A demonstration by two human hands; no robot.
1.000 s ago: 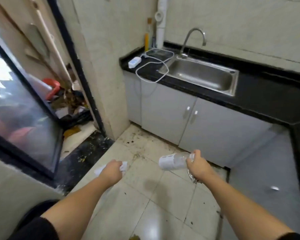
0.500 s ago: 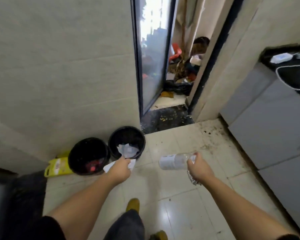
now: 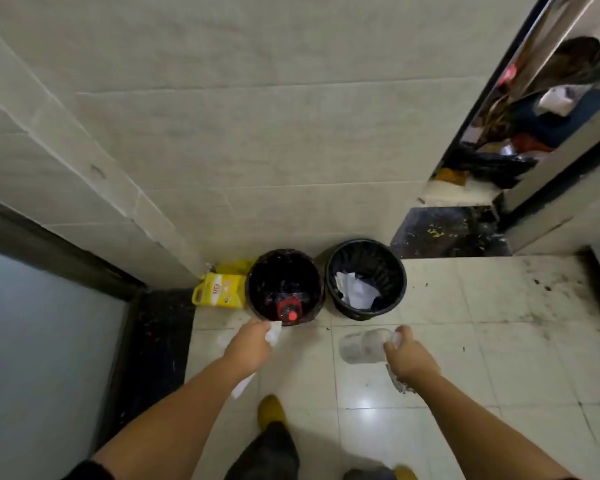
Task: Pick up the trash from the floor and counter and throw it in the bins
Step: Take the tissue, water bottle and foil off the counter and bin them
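- Two loads are in our grasp at once: our left hand (image 3: 249, 344) is closed around crumpled white paper (image 3: 273, 332), which sticks out past the fingers at the top and shows again under the wrist.
- Our right hand (image 3: 409, 355) is clamped on the neck end of a clear plastic bottle (image 3: 361, 346), held sideways with its body pointing toward frame centre; something grey and crinkled (image 3: 397, 381) hangs below that wrist, and we cannot tell what it is.
- Both hands hover in mid-frame over the floor tiles (image 3: 499, 341), just short of the bins and touching neither.
- Just above the left hand sits the left bin (image 3: 257, 289), which holds a bottle with a red cap (image 3: 292, 315); just above the right hand sits the right bin (image 3: 400, 275), which holds white paper scraps.
- We judge this to be the drop-off step: the trash is carried but not yet released.
- Going by the contents, the paper seems to belong right and the bottle left, so the next move likely calls for crossing over, or dropping one item at a time, each hand clearing a rim before opening.
- Beside the left bin, against the wall, lies a yellow bag (image 3: 219, 289).
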